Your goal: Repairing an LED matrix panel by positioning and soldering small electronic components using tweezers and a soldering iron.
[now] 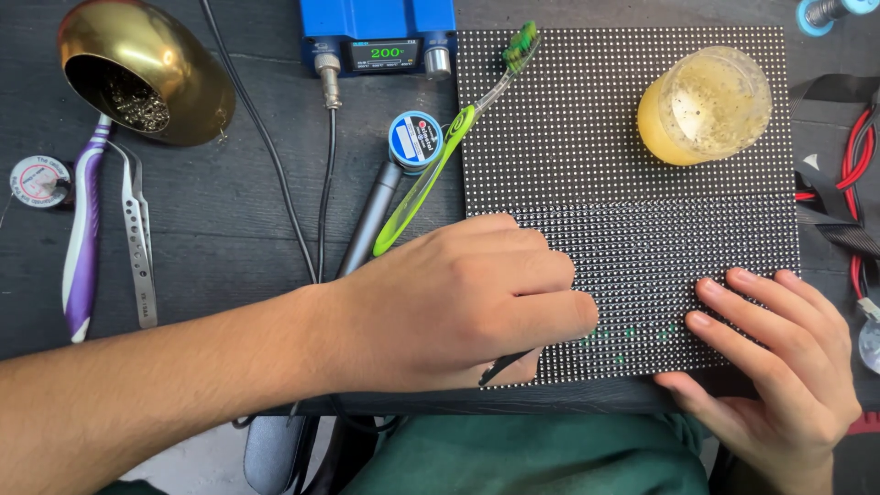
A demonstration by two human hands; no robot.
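Our left hand (pixel 458 302) is curled around a thin dark tool (pixel 502 367) at the near edge of the dotted LED panel (pixel 623 137), while our right hand (pixel 779 357) rests open, fingers flat on the panel's near right corner. A round blue-and-white labelled spool (pixel 414 139) sits just left of the panel, and a yellow jar (pixel 704 105) stands on its far right part.

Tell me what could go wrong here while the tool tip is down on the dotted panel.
1. The left hand presses a dark tool tip among tightly packed dots on the LED panel; a slip could damage neighbouring ones.
2. The yellow jar stands on the panel itself; a nudge may tip it.
3. Only the right hand fingertips steady the panel, so it might shift.
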